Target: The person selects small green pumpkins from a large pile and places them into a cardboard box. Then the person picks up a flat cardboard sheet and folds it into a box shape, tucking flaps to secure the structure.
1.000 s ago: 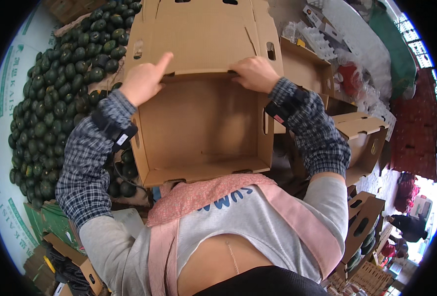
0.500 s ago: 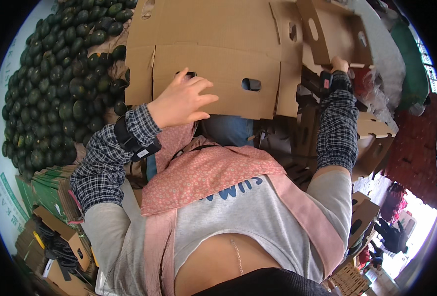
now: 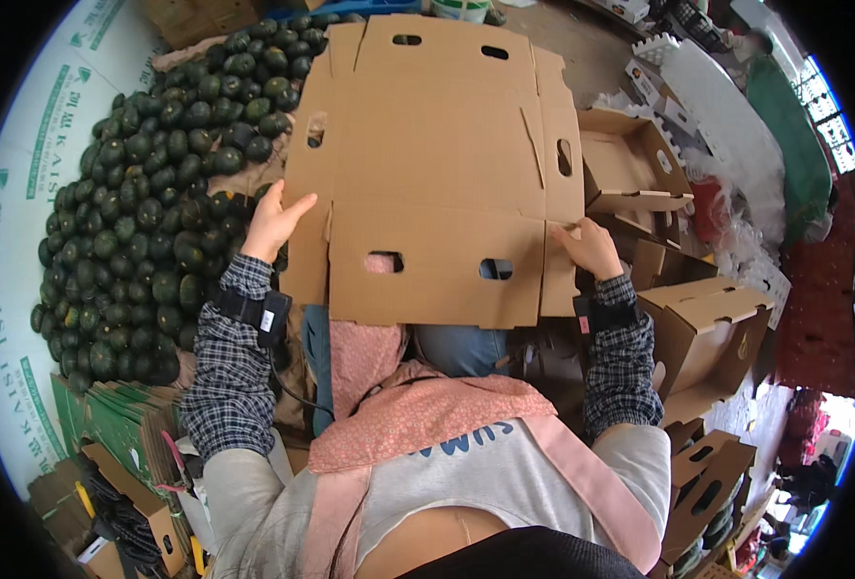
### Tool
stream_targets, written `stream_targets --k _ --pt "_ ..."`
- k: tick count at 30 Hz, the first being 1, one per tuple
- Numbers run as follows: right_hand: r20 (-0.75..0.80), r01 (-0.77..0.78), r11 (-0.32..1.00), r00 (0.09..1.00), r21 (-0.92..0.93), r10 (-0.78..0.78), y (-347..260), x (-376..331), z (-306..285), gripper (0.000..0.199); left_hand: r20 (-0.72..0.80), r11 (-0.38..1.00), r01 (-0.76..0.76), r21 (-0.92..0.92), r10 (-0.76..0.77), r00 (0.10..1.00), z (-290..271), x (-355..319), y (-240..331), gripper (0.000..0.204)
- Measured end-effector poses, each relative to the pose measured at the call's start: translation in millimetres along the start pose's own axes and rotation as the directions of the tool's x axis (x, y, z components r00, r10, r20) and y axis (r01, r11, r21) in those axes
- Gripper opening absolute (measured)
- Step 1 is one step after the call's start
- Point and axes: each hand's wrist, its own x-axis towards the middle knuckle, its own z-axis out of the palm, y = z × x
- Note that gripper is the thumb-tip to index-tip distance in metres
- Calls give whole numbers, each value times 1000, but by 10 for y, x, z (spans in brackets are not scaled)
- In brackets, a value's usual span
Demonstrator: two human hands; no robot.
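A flat brown cardboard box blank (image 3: pixel 437 145) with oval handle holes and creased flaps lies across my lap. At its near left flap is my left hand (image 3: pixel 273 224), thumb and fingers apart, with the thumb against the cardboard. My right hand (image 3: pixel 591 249) is closed on the blank's near right flap, fingers curled over the edge. Some of its fingertips are hidden. Through the hand holes, pink apron and blue jeans show.
Dark green squashes (image 3: pixel 147 232) lie heaped on the left. Formed cardboard trays (image 3: pixel 637 159) and an upturned box (image 3: pixel 707 338) stand on the right. Folded green cartons (image 3: pixel 123 415) are stacked at lower left. Clear plastic wrap (image 3: pixel 736 232) lies beyond the trays.
My right hand has left the formed tray on the right and taken the blank's right flap. My left hand has moved from above the blank to its left edge. The view has shifted.
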Motion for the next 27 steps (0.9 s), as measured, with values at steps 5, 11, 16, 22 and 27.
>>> stream_targets --k 5,11,16,22,27 --pt "120 -234 913 971 334 205 247 146 72 63 -28 994 104 -35 -105 994 68 -182 468 47" --pt "242 -311 797 947 518 212 246 97 81 52 -62 993 -13 -114 6 998 -79 -7 156 40" --pt "206 -262 912 957 317 203 -114 -12 -109 62 -193 977 -169 -128 143 971 -111 -116 108 51" --pt "-90 86 995 993 42 -82 -228 -203 -334 68 83 873 -261 412 250 965 -162 -406 441 81" --pt "-13 511 843 856 166 -516 -535 -297 -146 45 332 464 -548 696 469 819 366 -641 690 8"
